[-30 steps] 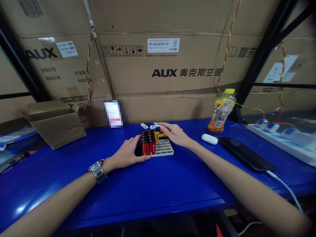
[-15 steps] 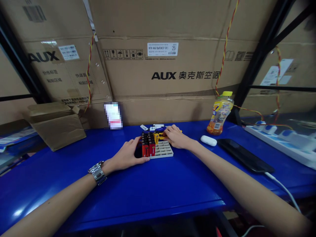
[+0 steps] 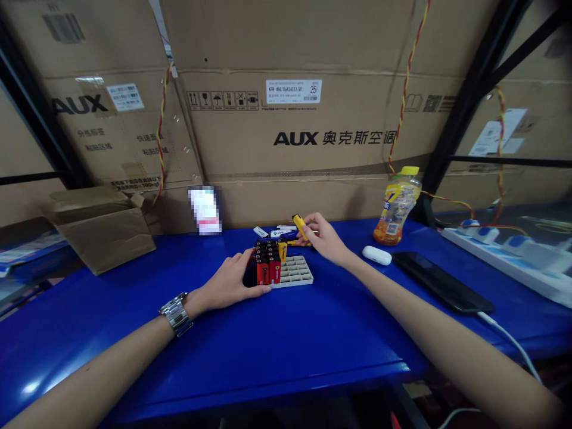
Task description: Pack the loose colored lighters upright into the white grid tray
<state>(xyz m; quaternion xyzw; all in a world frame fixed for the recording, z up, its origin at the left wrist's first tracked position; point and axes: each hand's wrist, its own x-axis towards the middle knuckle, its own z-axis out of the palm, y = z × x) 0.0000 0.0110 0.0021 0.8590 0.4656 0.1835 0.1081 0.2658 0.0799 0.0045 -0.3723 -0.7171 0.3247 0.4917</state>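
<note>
A grey gridded tray [image 3: 297, 273] lies on the blue table [image 3: 277, 339]. Its left cells hold several upright red and black lighters [image 3: 268, 262] and one yellow lighter [image 3: 282, 250]. My left hand [image 3: 230, 282], a metal watch on its wrist, rests curled against the tray's left side, touching the red lighters. Just behind the tray, my right hand [image 3: 322, 238] is raised and pinches a yellow lighter [image 3: 300, 226] tilted between its fingertips. More loose lighters [image 3: 272, 230], white and blue, lie on the table behind the tray.
A juice bottle [image 3: 397, 205], a white earbud case [image 3: 377, 255] and a black phone [image 3: 442, 280] with a white cable lie to the right, a power strip [image 3: 513, 253] farther right. An open cardboard box [image 3: 102, 223] stands at left. Big cartons wall the back.
My right hand has closed on a yellow lighter from the loose pile behind the tray and lifted it off the table. My left hand has stayed against the tray.
</note>
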